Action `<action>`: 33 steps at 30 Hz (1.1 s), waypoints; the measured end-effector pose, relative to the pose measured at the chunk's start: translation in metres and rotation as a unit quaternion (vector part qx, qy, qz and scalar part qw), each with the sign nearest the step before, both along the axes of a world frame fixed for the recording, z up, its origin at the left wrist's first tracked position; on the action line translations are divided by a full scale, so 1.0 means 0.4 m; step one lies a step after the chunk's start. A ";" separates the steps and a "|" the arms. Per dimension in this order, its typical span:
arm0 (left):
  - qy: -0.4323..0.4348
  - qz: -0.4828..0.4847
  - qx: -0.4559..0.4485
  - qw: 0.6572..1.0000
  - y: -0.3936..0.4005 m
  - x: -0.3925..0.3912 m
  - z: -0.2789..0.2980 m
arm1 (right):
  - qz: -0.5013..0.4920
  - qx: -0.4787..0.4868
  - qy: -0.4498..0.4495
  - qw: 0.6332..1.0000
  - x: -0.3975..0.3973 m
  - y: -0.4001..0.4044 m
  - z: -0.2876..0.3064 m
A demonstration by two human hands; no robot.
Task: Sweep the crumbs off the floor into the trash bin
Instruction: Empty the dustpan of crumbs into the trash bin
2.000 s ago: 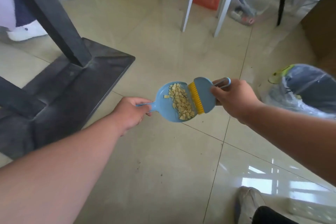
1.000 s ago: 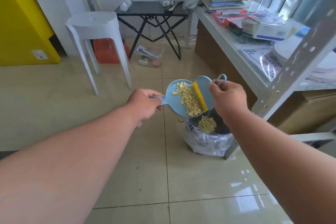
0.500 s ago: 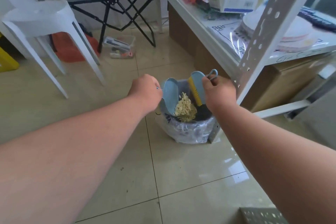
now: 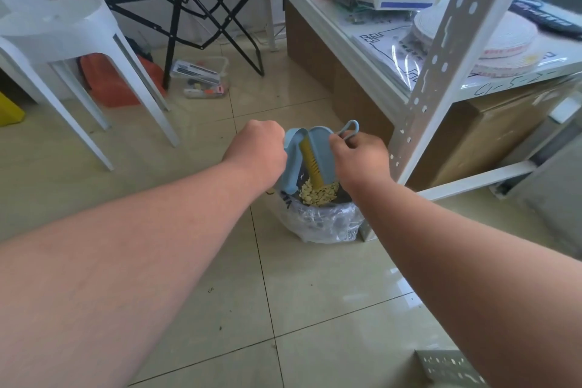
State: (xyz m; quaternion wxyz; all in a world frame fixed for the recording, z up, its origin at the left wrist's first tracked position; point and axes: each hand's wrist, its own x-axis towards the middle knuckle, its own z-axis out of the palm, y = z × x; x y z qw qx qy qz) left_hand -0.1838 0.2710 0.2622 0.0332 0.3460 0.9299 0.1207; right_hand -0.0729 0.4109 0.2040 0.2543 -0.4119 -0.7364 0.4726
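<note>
Crumbs (image 4: 318,194) lay heaped inside the trash bin (image 4: 321,224), pale yellow against its dark inside, just under the tilted tools. The blue dustpan (image 4: 291,164) hung almost on edge over the bin's left rim, its handle hidden in the clenched left hand (image 4: 256,153). Against it stood the blue brush (image 4: 321,151), yellow bristles facing the pan, the right hand (image 4: 359,157) closed around its looped handle. The bin, lined with a clear plastic bag, sat on the tiled floor (image 4: 315,293) at the foot of a white metal shelf post (image 4: 441,50). A white stool (image 4: 63,28) stood well apart, toward the floor's far left.
</note>
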 end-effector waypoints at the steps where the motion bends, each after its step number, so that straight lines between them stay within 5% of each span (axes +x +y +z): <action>1: 0.003 0.000 -0.002 1.000 -0.002 -0.001 0.003 | -0.001 -0.013 0.006 1.000 -0.002 -0.007 0.002; 9: 0.060 -0.037 -0.070 0.995 0.009 0.013 0.019 | -0.011 -0.045 0.011 0.999 -0.006 -0.044 0.009; 15: -0.066 0.062 0.088 0.992 -0.013 -0.003 0.025 | -0.036 -0.061 0.026 0.997 0.000 -0.026 0.018; 21: -0.199 0.167 0.237 0.936 -0.114 -0.023 0.005 | -0.045 -0.064 0.058 0.995 -0.020 -0.014 0.045; 28: -0.317 0.220 0.396 0.833 -0.334 -0.035 -0.099 | 0.008 -0.060 0.062 0.996 -0.057 -0.096 0.075; 33: -0.360 0.236 0.442 0.787 -0.508 -0.002 -0.183 | 0.082 -0.021 0.052 0.995 -0.084 -0.227 0.061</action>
